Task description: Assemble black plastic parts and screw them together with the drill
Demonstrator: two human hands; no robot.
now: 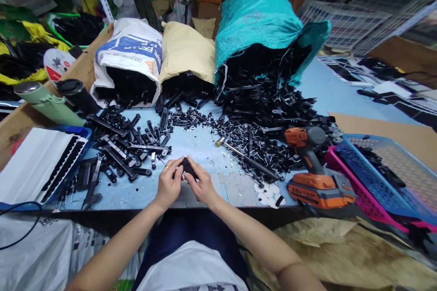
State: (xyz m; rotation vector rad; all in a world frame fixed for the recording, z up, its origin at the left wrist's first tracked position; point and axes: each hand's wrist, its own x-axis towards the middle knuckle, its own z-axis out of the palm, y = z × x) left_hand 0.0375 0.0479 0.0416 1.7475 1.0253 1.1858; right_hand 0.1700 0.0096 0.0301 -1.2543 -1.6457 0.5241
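A small black part (187, 168) sits near the table's (205, 145) near edge, its long axis running far-left to near-right. Both forearms reach in from below, converging. The left hand (168, 185) and right hand (204, 186) curl nearly closed, fingertips pinching the part between them. A drill (316, 168) stands right.

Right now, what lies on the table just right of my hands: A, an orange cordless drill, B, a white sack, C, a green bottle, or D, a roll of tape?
A: the orange cordless drill lies right of both hands, beside the pink basket.
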